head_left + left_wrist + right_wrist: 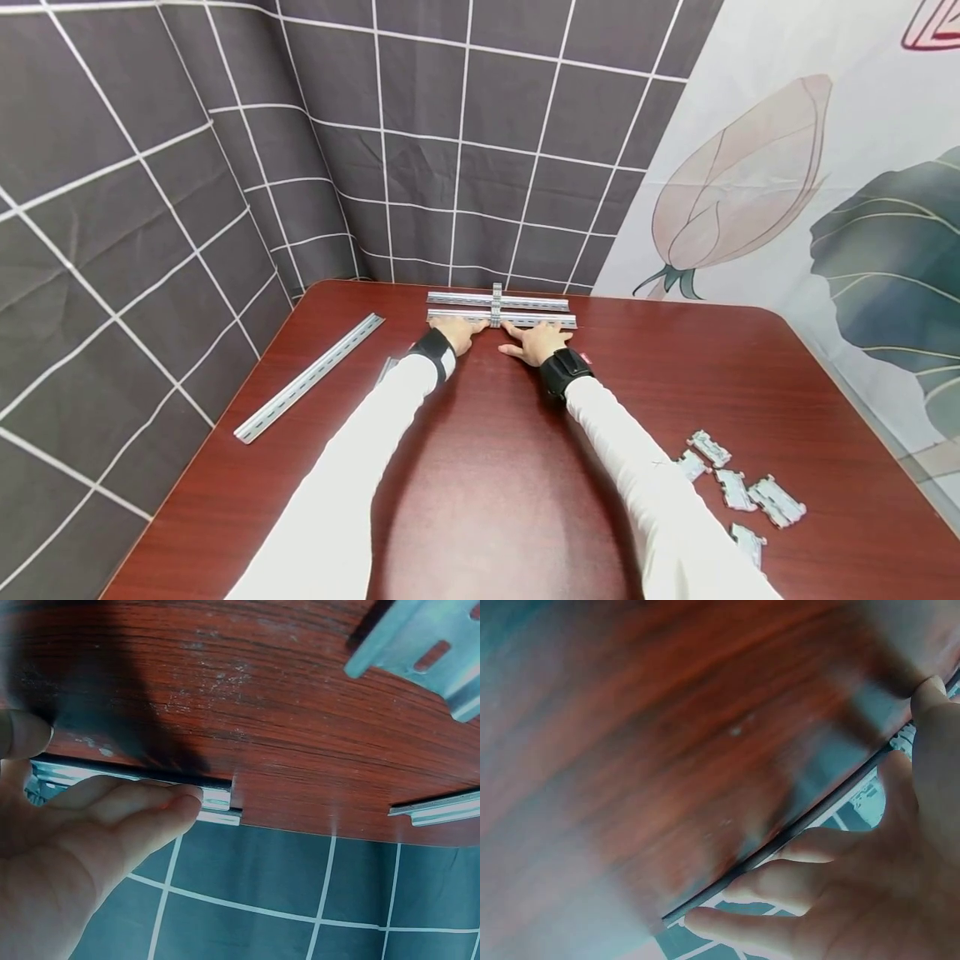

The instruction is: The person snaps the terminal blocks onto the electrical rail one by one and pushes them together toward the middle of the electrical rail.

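Two slotted metal rails lie parallel at the back of the table, the far rail (532, 303) and the near rail (551, 320). A small metal bracket piece (496, 302) crosses both near their middle. My left hand (456, 332) touches the near rail left of this piece, its fingers fairly straight along the rail in the left wrist view. To the right of the piece, my right hand (540, 342) rests its spread fingers on the same rail. The right wrist view shows those fingers (772, 885) against the rail's dark edge; the hand hides part of the rail.
A long slotted rail (309, 379) lies slanted on the table's left. Another rail (386, 368) is partly hidden by my left forearm. Several metal bracket pieces (777, 502) lie at the right front. Grey tiled-pattern cloth (420, 167) hangs behind the red-brown table (487, 483).
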`<state>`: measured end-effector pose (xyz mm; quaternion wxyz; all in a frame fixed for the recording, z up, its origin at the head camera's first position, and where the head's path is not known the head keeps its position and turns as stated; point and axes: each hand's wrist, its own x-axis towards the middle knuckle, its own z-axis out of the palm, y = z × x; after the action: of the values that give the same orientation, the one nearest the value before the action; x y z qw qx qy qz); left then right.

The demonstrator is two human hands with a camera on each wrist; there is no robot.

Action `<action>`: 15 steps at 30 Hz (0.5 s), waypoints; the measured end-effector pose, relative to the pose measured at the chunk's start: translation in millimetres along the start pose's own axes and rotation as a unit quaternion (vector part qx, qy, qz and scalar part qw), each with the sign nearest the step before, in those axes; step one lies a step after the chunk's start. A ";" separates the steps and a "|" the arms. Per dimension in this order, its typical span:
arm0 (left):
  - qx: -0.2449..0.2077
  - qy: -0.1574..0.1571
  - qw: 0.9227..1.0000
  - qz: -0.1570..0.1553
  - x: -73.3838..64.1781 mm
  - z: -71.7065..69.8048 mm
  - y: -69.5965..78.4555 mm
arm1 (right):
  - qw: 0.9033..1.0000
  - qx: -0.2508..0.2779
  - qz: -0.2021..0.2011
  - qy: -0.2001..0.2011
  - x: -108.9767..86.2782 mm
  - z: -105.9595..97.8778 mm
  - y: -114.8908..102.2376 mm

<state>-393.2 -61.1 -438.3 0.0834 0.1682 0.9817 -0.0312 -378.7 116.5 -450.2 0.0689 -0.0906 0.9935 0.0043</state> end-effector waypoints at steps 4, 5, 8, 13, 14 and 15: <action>0.002 -0.003 1.000 0.000 2.2 -2.6 -4.8 | 1.000 0.001 -0.008 0.005 1.6 -3.1 -1.2; 0.002 -0.003 1.000 0.002 3.3 -3.2 -6.4 | 1.000 0.003 -0.013 0.008 2.0 -3.9 -1.0; 0.000 0.003 1.000 0.018 5.8 -3.8 -12.2 | 1.000 0.008 -0.018 -0.002 -4.7 -14.5 -3.3; -0.033 0.010 0.999 0.035 -3.0 -11.6 -24.1 | 1.000 0.002 -0.019 -0.005 -7.0 -16.6 2.1; -0.041 0.014 0.998 0.034 -8.1 -14.6 -26.9 | 1.000 0.001 -0.018 -0.004 -7.8 -16.5 3.3; -0.052 0.015 0.998 0.031 -15.1 -19.5 -29.5 | 1.000 0.002 -0.018 0.000 -8.7 -16.2 4.3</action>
<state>-392.1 -92.0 -415.5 0.0779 0.1942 0.9776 0.0252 -373.2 122.0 -433.0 0.0695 -0.1079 0.9917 0.0015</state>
